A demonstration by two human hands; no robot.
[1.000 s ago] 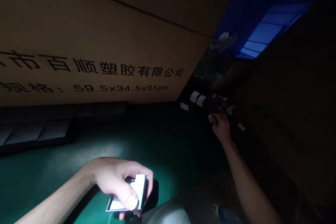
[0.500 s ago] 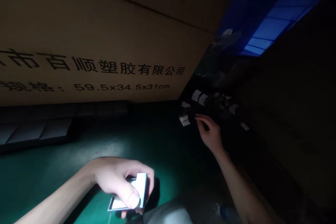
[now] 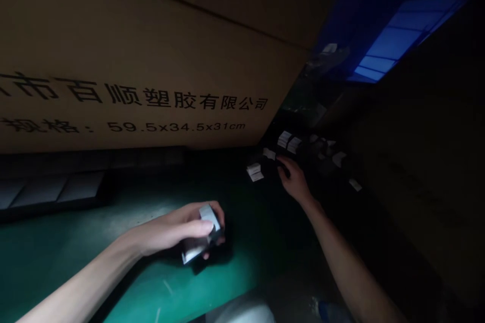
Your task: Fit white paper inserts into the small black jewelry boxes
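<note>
My left hand [image 3: 197, 229] grips a small, flat, dark-edged case [image 3: 195, 252] over the green table [image 3: 136, 267]. The case is tilted, with a white piece [image 3: 210, 216] at its upper end, and my thumb presses on it. Farther off, in dim light, my right hand [image 3: 293, 179] has its fingers bent, thumb and index fingertips slightly apart, and nothing shows between them. Those fingertips are beside a small pile of white slips [image 3: 270, 154]; whether they touch it I cannot tell. To their left lies another white stack [image 3: 255, 172].
A large printed cardboard carton [image 3: 151, 60] forms a wall behind the table. Grey flat pieces [image 3: 79, 185] lie in rows at the left. More white stacks [image 3: 289, 142] and scattered pieces [image 3: 339, 159] lie at the dark far right, below a blue surface [image 3: 394, 35].
My left hand has moved up and away from me, tilting the case. My right hand has shifted slightly left and farther off. The nearer white stack has slid left.
</note>
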